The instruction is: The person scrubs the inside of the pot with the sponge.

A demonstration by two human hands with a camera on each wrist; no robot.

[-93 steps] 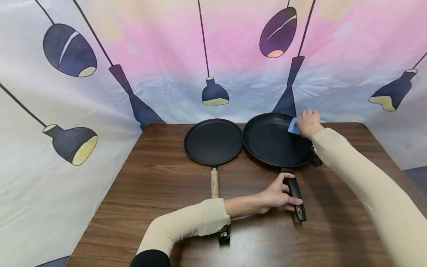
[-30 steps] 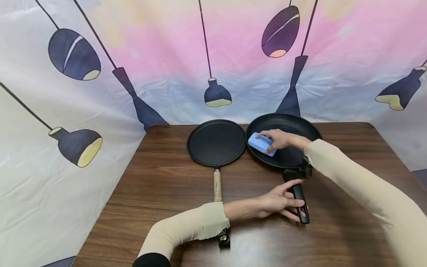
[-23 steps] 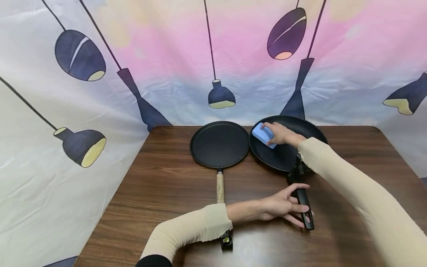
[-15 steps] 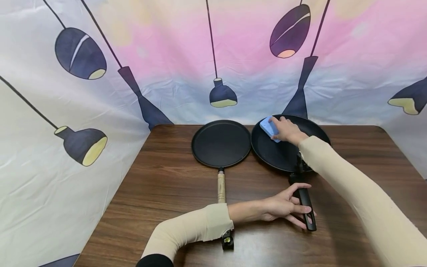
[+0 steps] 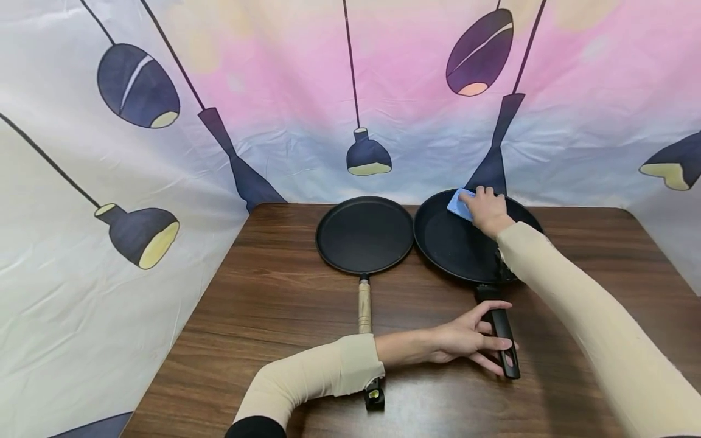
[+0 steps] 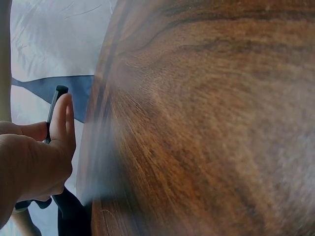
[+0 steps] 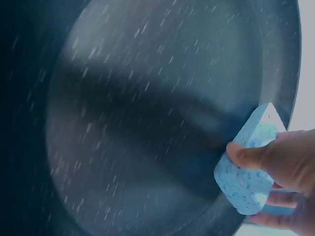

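Observation:
At the back right of the table lies a deep black frying pan, its handle pointing toward me. My left hand holds that handle between thumb and fingers; the left wrist view shows the hand from the side. My right hand grips a light blue sponge against the pan's far inner wall. Close up in the right wrist view, thumb and fingers of the right hand pinch the sponge. Pale specks dot the pan's inside there.
A flat black griddle pan with a wooden handle lies left of the frying pan, their rims touching or nearly so. My left forearm crosses over that handle's end. A printed cloth hangs behind the wooden table.
My right hand has swept the sponge from the pan's left side up and around to its far wall. The left hand keeps its hold on the handle. The head view has shifted slightly.

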